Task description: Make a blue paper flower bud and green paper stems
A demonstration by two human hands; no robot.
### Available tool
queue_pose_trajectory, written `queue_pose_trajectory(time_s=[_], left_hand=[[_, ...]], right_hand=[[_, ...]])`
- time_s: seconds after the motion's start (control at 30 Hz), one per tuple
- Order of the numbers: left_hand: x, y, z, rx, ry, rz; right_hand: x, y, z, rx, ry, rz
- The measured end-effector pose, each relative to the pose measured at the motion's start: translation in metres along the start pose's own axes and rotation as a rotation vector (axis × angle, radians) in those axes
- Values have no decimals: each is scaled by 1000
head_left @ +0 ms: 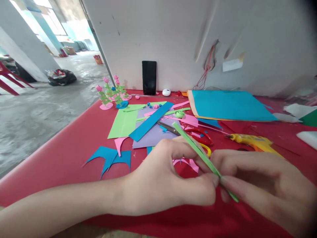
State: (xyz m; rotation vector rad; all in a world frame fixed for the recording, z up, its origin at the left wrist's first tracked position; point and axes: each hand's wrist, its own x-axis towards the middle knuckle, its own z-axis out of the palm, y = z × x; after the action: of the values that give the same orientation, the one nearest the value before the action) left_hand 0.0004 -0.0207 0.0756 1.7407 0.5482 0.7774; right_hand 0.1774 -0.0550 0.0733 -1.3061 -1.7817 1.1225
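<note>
My left hand [168, 175] and my right hand [260, 185] meet low in the middle of the view, above a red table [61, 158]. Both pinch a narrow folded green paper strip [195, 148] that slants up and to the left from my fingertips. My left thumb and forefinger grip it near its lower end. My right fingers close on the same end from the right. Red-handled scissors [198, 134] lie just behind my hands.
Cut paper scraps in blue [109, 158], pink, green [123, 124] and lilac litter the table. A stack of blue sheets [230, 105] lies at the back right. A yellow glue gun [255, 142], small paper trees [111, 94], a black phone [149, 76] against the wall.
</note>
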Motion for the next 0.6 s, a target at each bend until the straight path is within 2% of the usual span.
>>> queue_pose_trajectory(time_s=[0.1,0.17,0.43,0.6], left_hand=[[2,3,1,-10,3,-80],[3,5,1,-4,-11,-103],[2,9,0,-93,-61,-91],[4,8,3,-6,2,-177]], right_hand=[[5,-1,-8,-8,-134,-10],[6,-1,-13,-50,-138,-12],[4,3,-15,-197,-69,-86],[2,5,-11,-367,88,-157]])
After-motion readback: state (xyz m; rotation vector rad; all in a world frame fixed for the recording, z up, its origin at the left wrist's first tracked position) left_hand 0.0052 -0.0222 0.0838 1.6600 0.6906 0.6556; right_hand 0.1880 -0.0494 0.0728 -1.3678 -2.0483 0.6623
